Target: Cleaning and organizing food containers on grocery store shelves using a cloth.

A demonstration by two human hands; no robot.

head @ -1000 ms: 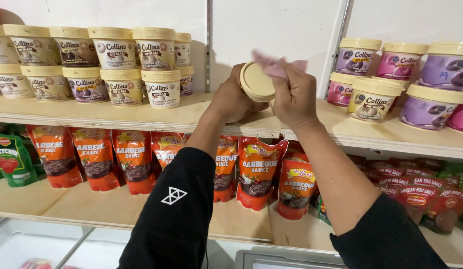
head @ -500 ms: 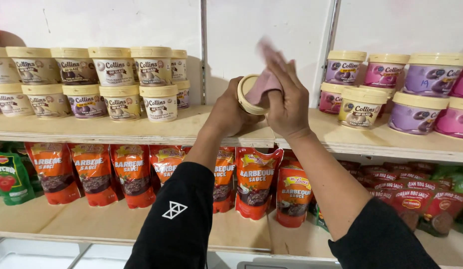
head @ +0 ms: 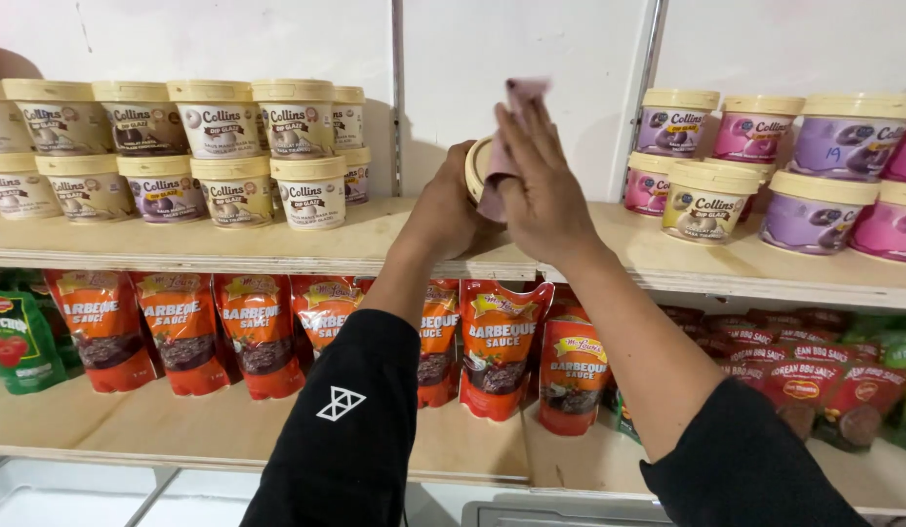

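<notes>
My left hand [head: 451,207] grips a small tub with a cream lid [head: 476,168], tilted so the lid faces me, held above the upper wooden shelf [head: 277,244]. My right hand [head: 541,185] presses a pink cloth [head: 506,146] flat against that lid, fingers pointing up. Most of the tub's body is hidden behind my hands. Both arms wear black sleeves.
Stacked cream-lidded tubs [head: 219,146] stand on the shelf at left. Purple and pink tubs [head: 775,166] stand at right. Red sauce pouches [head: 180,332] line the lower shelf, with a green pouch [head: 19,342] at far left. A metal upright [head: 643,59] runs up the white wall.
The tub has turned its lid more toward me. My right hand with the pink cloth slid up over the lid, fingers now pointing upward.
</notes>
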